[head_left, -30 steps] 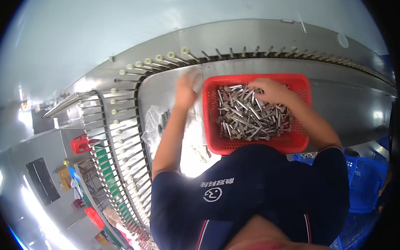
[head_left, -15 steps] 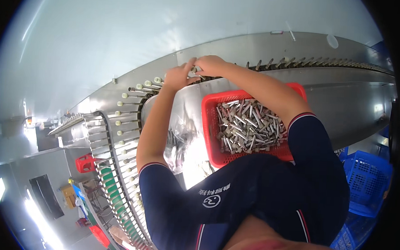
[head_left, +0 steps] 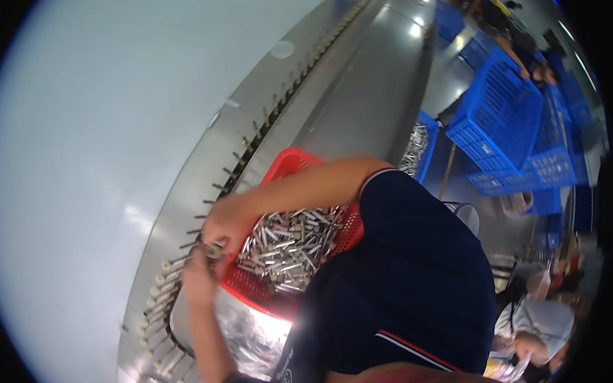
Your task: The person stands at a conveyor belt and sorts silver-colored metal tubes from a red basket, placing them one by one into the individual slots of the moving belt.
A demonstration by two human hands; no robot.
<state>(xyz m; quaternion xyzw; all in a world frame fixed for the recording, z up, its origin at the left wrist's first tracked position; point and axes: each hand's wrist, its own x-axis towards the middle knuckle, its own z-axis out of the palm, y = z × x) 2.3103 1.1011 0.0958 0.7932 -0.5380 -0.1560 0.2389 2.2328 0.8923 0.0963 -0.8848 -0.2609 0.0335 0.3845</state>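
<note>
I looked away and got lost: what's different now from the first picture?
The right hand moved left, out of the red basket, to the left hand at the track; what they hold is too blurred to tell. The view swung right, so more blue crates show. The basket still holds its metal pieces.

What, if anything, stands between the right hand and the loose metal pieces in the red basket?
The red basket's near rim, partly hidden by the hands, stands between the right hand and the metal pieces. Nothing else visible blocks the way.
</note>
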